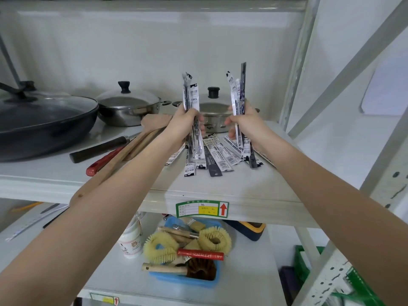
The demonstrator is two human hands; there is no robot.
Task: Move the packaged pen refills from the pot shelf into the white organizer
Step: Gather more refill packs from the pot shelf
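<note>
Shop: price-tagged shelf (202,209), cookware (128,107)

Both bare forearms were extended forward and upward from the lower corners, converging toward the middle. The left hand (184,123) was closed in a fist, knuckles turned toward the camera, around an upright bundle of packaged pen refills (191,96). The right hand (247,122) was likewise clenched, thumb side up, around a second upright bundle. The two fists were held level, near each other but apart.
</note>
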